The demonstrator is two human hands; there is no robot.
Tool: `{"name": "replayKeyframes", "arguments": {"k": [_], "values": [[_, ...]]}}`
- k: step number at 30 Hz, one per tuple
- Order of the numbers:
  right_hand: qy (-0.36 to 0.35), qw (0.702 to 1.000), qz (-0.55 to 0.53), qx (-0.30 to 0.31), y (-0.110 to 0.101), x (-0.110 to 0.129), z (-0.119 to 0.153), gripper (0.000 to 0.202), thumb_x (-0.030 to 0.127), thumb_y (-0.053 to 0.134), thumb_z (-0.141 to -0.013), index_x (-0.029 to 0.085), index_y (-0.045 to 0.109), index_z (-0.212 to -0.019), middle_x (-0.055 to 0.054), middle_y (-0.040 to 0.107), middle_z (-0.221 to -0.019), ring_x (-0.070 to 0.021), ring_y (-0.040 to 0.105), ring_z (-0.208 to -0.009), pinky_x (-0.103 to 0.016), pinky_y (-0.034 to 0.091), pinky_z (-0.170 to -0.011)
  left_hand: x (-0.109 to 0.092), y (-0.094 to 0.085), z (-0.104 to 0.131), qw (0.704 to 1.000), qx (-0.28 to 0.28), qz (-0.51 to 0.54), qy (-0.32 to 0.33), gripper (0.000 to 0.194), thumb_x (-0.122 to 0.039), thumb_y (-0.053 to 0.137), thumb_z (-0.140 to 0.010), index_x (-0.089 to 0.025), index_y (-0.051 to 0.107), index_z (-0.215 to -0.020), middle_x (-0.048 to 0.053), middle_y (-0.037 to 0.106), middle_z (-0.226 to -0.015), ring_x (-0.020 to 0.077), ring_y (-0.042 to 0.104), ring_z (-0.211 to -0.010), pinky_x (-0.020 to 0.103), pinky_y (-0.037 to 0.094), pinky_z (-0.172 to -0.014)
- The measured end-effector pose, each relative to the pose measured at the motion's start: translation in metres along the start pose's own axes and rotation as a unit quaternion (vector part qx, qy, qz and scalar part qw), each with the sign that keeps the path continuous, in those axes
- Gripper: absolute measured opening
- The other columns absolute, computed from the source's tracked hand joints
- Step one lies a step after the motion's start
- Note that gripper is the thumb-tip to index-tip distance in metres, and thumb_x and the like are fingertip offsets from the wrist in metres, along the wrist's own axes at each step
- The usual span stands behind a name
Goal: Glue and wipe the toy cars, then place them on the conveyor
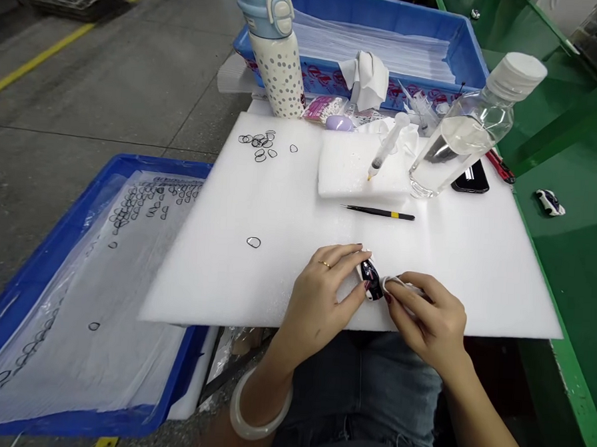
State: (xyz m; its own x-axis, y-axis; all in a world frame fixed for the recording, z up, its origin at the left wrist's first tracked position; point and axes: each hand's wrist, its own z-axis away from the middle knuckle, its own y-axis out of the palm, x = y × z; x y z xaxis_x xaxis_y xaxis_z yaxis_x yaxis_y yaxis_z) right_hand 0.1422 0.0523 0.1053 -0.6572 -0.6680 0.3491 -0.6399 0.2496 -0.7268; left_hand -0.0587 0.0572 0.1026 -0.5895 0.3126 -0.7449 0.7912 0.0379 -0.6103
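Between the thumb and fingers of my left hand (327, 292) is a small black-and-white toy car body (370, 278), held just over the front of the white foam board (216, 272). My right hand (426, 313) pinches a folded white cloth or tissue (398, 282) close beside the car's right side; whether it touches the car I cannot tell. Beyond the hands lie black tweezers (382, 213) with a yellow band. A syringe (388, 147) with an orange tip rests on a smaller foam block (346, 166). One thin black ring (253, 242) sits left of my hands.
More black rings (257, 141) lie at the board's back left. A clear bottle (452, 151), a phone (474, 178), a dotted flask (279, 62) and a blue bin (390, 5) stand behind. Another blue tray (161, 403) with rings is at left. A second toy car (550, 202) sits right.
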Motion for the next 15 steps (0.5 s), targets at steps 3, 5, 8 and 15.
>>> {"name": "replayKeyframes", "arguments": {"k": [3, 5, 8, 15], "values": [[-0.008, 1.0, 0.008, 0.006, -0.0004, -0.0006, -0.0008, 0.018, 0.007, 0.066, -0.089, 0.015, 0.071, -0.105, -0.008, 0.069, -0.097, -0.0135, 0.065, -0.072, -0.026, 0.053, -0.062, -0.001, 0.0008, 0.0001, 1.0, -0.007, 0.002, -0.004, 0.037, -0.015, 0.064, -0.09, -0.02, 0.065, -0.126, 0.006, 0.068, -0.13, 0.0239, 0.06, -0.123, 0.049, 0.055, -0.105], [-0.013, 1.0, 0.014, 0.008, 0.0001, -0.001, -0.0008, 0.018, 0.007, 0.066, -0.089, 0.015, 0.071, -0.105, -0.009, 0.069, -0.097, -0.0136, 0.064, -0.071, -0.026, 0.053, -0.061, -0.0017, 0.0009, 0.0, 1.0, -0.009, 0.005, -0.006, 0.036, -0.015, 0.065, -0.09, -0.02, 0.066, -0.125, 0.006, 0.069, -0.129, 0.0241, 0.06, -0.122, 0.049, 0.056, -0.104], [-0.028, 0.999, 0.033, 0.006, 0.0013, -0.0014, -0.0001, 0.017, 0.008, 0.067, -0.089, 0.014, 0.072, -0.103, -0.01, 0.07, -0.097, -0.0135, 0.062, -0.069, -0.027, 0.052, -0.06, -0.0027, 0.001, -0.0003, 1.0, -0.013, 0.008, -0.009, 0.036, -0.015, 0.066, -0.089, -0.02, 0.066, -0.124, 0.005, 0.069, -0.127, 0.0241, 0.06, -0.121, 0.049, 0.056, -0.104], [-0.042, 0.996, 0.079, 0.03, 0.0018, -0.0015, 0.0025, 0.021, 0.011, 0.064, -0.089, 0.022, 0.072, -0.105, -0.006, 0.072, -0.095, -0.0151, 0.062, -0.068, -0.029, 0.05, -0.059, -0.0047, 0.0008, -0.0006, 0.999, -0.016, 0.016, -0.024, 0.036, -0.012, 0.065, -0.087, -0.021, 0.066, -0.121, 0.005, 0.07, -0.123, 0.0246, 0.061, -0.118, 0.049, 0.056, -0.102]]}}
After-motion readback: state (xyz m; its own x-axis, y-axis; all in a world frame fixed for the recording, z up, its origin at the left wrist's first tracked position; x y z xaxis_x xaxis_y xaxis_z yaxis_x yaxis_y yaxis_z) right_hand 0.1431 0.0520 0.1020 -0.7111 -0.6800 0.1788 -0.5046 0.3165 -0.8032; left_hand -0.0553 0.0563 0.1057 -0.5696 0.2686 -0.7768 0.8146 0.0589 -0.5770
